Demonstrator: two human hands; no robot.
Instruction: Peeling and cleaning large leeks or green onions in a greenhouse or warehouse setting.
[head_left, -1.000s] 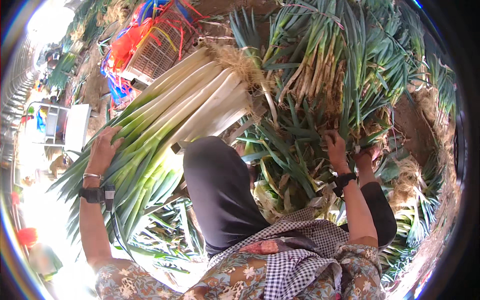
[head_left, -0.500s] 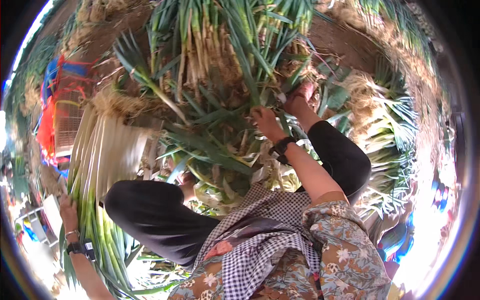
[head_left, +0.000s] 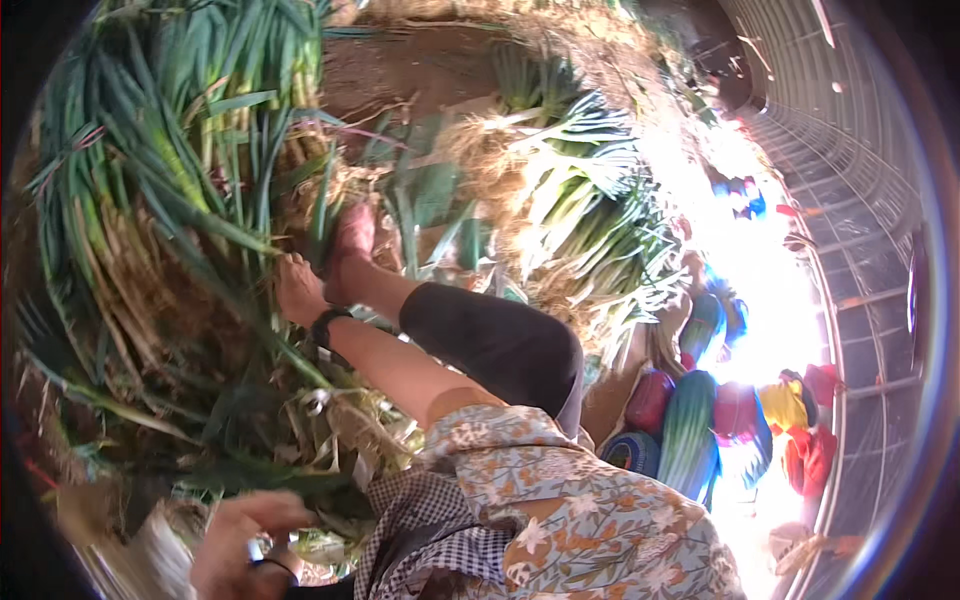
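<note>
My right hand is closed around the end of a green leek leaf, beside my bare foot. The leaf runs up and left into a large heap of leeks with brown, rooty lower ends. At the lower left my left hand is smeared by motion, fingers curved. Whether it holds anything cannot be made out. Next to it, at the lower left rim, lies a blurred pale shape. Loose leaves and peelings lie between my hands.
A row of leeks with pale roots lies beyond my right knee. Farther right stand colourful wrapped bundles, with red and yellow cloths beside them. A ribbed, see-through wall curves along the right side.
My view has swung to the right, bringing the wrapped bundles and wall in. My left hand has left the pale leek stalks it was touching. My right hand stays by the leaf near my foot.
</note>
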